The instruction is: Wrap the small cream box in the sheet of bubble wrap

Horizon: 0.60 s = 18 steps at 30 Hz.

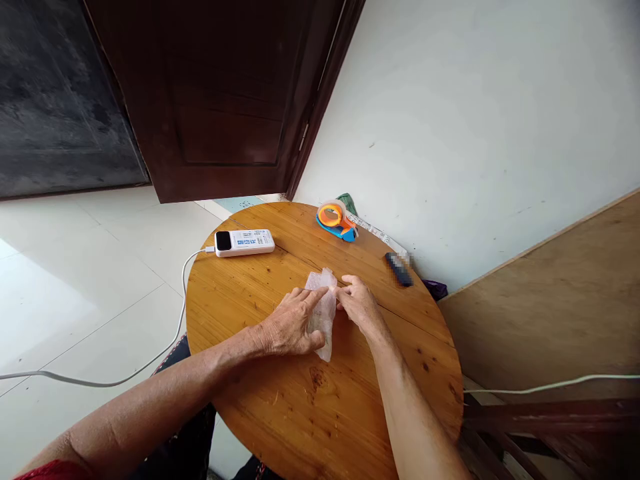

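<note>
A thin, whitish, translucent wrapping sheet (328, 319) lies folded and crinkled on the round wooden table (260, 300). My left hand (294, 323) rests on it from the left, fingers stretched out and the index fingertip near its right edge. On the other side, my right hand (357, 301) has its thumb and fingers pinched at that same edge, close to my left fingertip. What is inside the sheet, if anything, I cannot make out.
A white power bank (253, 242) with a cable (183, 303) sits at the back left. Behind my hands stand an orange-and-blue tape dispenser (337, 221) and a dark, pixelated oblong object (399, 269). A white wall (475, 120) and wooden panel (555, 293) border the table's right side.
</note>
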### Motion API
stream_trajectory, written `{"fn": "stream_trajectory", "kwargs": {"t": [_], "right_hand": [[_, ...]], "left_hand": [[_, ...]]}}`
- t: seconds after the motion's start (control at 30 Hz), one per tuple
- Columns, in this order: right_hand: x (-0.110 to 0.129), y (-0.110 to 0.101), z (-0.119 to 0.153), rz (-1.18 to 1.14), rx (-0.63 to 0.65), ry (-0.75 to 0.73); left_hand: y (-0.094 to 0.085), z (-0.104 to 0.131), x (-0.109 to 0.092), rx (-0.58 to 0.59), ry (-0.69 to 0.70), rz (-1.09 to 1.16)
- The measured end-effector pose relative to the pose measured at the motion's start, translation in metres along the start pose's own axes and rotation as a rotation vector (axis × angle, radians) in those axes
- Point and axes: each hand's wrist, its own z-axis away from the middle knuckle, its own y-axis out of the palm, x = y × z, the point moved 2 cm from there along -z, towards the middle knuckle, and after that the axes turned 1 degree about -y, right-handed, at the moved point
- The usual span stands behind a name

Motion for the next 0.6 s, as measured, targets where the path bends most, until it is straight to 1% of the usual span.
{"fn": "stream_trajectory", "kwargs": {"t": [0.13, 0.27, 0.4, 0.5, 0.6], "right_hand": [[0.000, 0.010, -0.010, -0.108, -0.014, 0.005], [-0.001, 0.018, -0.013, -0.189, -0.029, -0.010], [0.003, 0.022, -0.007, -0.315, 0.030, -0.006], [0.008, 0.020, 0.000, -0.409, 0.093, -0.002], [0.010, 0.017, 0.005, -0.477, 0.106, -0.008]], "left_hand": [[0.002, 0.002, 0.000, -0.002, 0.040, 0.011], [0.001, 0.004, -0.002, 0.005, 0.008, -0.016], [-0.001, 0.006, -0.005, -0.045, 0.011, -0.101], [-0.002, 0.007, -0.009, -0.074, 0.064, -0.168], [-0.003, 0.010, -0.013, -0.100, 0.117, -0.194]]}}
